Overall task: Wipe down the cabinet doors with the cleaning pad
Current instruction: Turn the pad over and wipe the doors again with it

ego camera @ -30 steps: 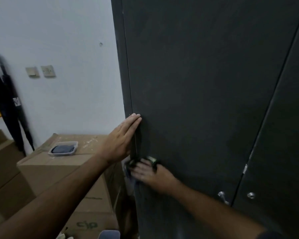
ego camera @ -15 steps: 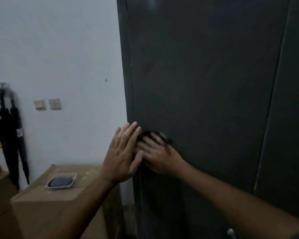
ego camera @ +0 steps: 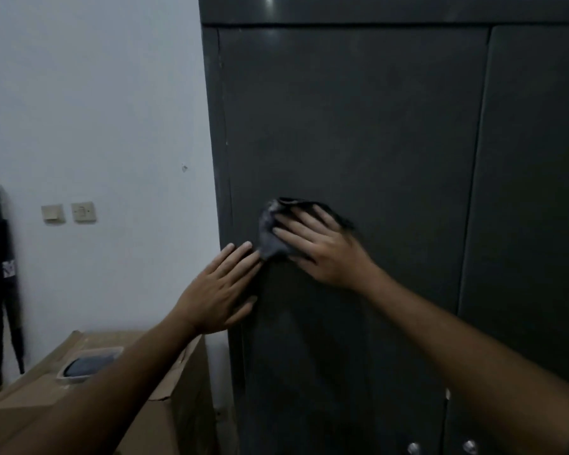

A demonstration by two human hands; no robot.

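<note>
The right hand presses the soft, crumpled cleaning pad flat-fingered against the left cabinet door, best held under a spread palm, while the left hand rests open-fingered beside it.

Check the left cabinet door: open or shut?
Shut. The left door lies flush with the cabinet frame and level with the right door; only a thin seam shows between the doors.
</note>
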